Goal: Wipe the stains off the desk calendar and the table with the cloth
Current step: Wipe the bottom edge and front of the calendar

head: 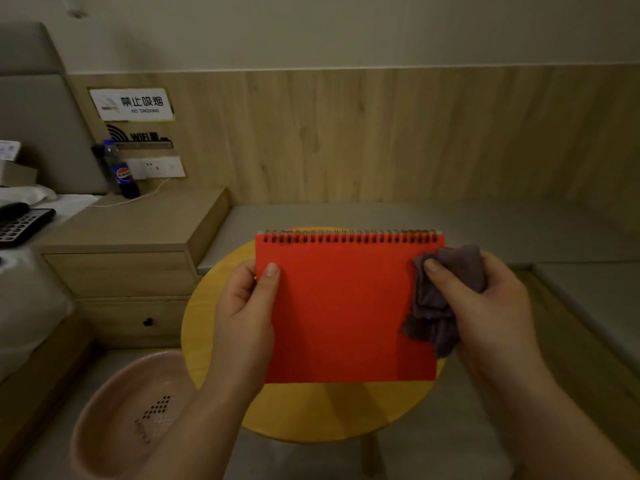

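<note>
While the red spiral-bound desk calendar [346,306] is held up over the round yellow table [311,410], its left edge is pinched by the left hand [247,313], thumb on the red face and the fingers hidden behind. The bunched purple cloth [443,299] is gripped in the right hand [491,306] and pressed against the calendar's right edge, thumb on top of the wad. No stain can be made out on the red cover in this dim view. The wipe is probably best done in firm, overlapping strokes from the wire binding downward, with the cover braced from behind so it is not bent. The table is judged to be wiped afterwards, once the calendar is set aside.
</note>
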The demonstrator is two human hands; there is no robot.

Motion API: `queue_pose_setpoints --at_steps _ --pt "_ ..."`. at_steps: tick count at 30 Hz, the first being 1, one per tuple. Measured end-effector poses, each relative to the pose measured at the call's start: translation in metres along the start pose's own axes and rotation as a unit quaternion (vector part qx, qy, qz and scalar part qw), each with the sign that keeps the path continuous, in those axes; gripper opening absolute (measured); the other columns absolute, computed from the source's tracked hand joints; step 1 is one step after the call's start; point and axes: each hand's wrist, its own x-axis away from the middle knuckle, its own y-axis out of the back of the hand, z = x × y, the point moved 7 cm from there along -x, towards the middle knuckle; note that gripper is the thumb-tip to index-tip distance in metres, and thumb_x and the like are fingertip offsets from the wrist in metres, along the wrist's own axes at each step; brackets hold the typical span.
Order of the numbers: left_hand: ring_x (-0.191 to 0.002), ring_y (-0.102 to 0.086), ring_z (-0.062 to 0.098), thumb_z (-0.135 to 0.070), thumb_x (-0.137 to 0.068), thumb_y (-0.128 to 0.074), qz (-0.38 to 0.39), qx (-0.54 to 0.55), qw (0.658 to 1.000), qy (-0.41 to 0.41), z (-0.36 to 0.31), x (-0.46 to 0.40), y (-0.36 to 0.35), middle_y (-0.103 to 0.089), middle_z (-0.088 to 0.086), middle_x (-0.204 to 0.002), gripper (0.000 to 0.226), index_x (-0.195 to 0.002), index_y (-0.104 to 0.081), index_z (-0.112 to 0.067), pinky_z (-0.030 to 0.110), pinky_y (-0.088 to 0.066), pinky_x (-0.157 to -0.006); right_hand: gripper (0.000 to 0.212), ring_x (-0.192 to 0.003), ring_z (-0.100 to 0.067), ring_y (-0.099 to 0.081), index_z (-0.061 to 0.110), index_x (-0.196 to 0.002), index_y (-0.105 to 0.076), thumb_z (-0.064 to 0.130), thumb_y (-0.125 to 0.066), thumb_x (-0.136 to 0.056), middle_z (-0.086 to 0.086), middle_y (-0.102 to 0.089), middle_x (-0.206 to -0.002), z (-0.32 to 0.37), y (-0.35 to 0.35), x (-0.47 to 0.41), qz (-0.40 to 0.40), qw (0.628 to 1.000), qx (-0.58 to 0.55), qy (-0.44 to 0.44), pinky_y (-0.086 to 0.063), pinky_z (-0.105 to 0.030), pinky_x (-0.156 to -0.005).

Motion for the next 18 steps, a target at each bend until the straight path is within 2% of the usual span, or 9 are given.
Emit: queue_pose_setpoints --at_steps 2,5,8,10,13,14,16,18 --pt "-0.072 -0.067 0.001 -0.031 -0.106 -0.053 -0.001 -0.019 1.000 0.007 -0.001 -0.008 -0.002 -0.075 -0.008 -0.083 0.023 -0.097 -0.075 -0.028 0.016 -0.053 -0.059 0.034 -0.079 -0.014 -0.075 0.029 -0.095 -0.073 0.047 -0.082 -0.068 0.003 -0.078 -0.088 -0.001 -0.004 -0.008 0.011 1.000 0.001 -0.002 -0.056 -0.023 -0.058" --pt "-0.080 -0.066 0.012 -0.034 -0.105 -0.054 0.018 -0.027 0.999 0.035 0.002 -0.021 -0.005 -0.075 0.010 -0.097 0.024 -0.101 -0.073 -0.020 0.031 -0.052 -0.073 0.032 -0.075 -0.011 -0.073 0.027 -0.091 -0.070 0.043 -0.083 -0.067 0.004 -0.075 -0.082 -0.005 -0.004 -0.018 0.017 1.000 0.010 0.008 -0.056 -0.026 -0.057" --pt "-0.083 -0.067 0.012 -0.037 -0.105 -0.053 0.025 -0.034 0.998 0.051 0.010 -0.030 -0.007 -0.075 0.011 -0.105 0.028 -0.102 -0.073 -0.018 0.036 -0.051 -0.077 0.028 -0.075 -0.010 -0.071 0.028 -0.088 -0.066 0.041 -0.081 -0.068 0.007 -0.073 -0.080 -0.011 -0.001 -0.023 0.015 0.999 0.029 0.013 -0.057 -0.030 -0.059" --pt "-0.080 -0.068 0.008 -0.046 -0.103 -0.054 0.027 -0.030 0.997 0.068 0.018 -0.033 -0.007 -0.077 0.007 -0.098 0.033 -0.100 -0.075 -0.021 0.035 -0.050 -0.077 0.022 -0.075 -0.009 -0.071 0.031 -0.087 -0.065 0.036 -0.081 -0.072 0.009 -0.072 -0.080 -0.012 -0.001 -0.024 0.014 0.999 0.035 0.021 -0.057 -0.029 -0.059" --pt "-0.080 -0.070 0.003 -0.075 -0.087 -0.054 0.010 -0.001 0.990 0.138 0.033 -0.040 -0.008 -0.074 -0.019 -0.082 0.044 -0.076 -0.078 -0.041 0.035 -0.051 -0.082 0.026 -0.077 -0.003 -0.071 0.036 -0.096 -0.066 0.019 -0.080 -0.082 0.015 -0.074 -0.088 -0.007 -0.004 -0.016 0.029 0.998 0.045 0.044 -0.057 -0.022 -0.059" --pt "-0.085 -0.069 0.009 -0.082 -0.078 -0.058 -0.009 0.025 0.986 0.165 0.037 -0.042 -0.008 -0.073 -0.017 -0.084 0.047 -0.073 -0.077 -0.039 0.040 -0.052 -0.087 0.034 -0.080 0.000 -0.072 0.038 -0.104 -0.067 0.013 -0.080 -0.085 0.019 -0.074 -0.094 -0.004 -0.006 -0.010 0.051 0.995 0.065 0.054 -0.055 -0.017 -0.060" --pt "-0.094 -0.067 0.022 -0.087 -0.059 -0.070 -0.054 0.059 0.977 0.200 0.042 -0.049 -0.006 -0.067 -0.004 -0.092 0.057 -0.078 -0.071 -0.033 0.052 -0.049 -0.095 0.045 -0.087 0.002 -0.072 0.041 -0.114 -0.068 0.008 -0.079 -0.086 0.020 -0.074 -0.100 0.000 -0.014 0.005 0.113 0.985 0.109 0.064 -0.054 -0.012 -0.064" --pt "-0.089 -0.066 0.024 -0.086 -0.055 -0.074 -0.076 0.044 0.978 0.188 0.041 -0.057 -0.003 -0.062 0.000 -0.090 0.064 -0.085 -0.065 -0.030 0.048 -0.049 -0.089 0.043 -0.091 0.001 -0.071 0.042 -0.110 -0.072 0.010 -0.081 -0.083 0.017 -0.075 -0.100 0.008 -0.020 0.019 0.175 0.973 0.133 0.069 -0.052 -0.010 -0.071"
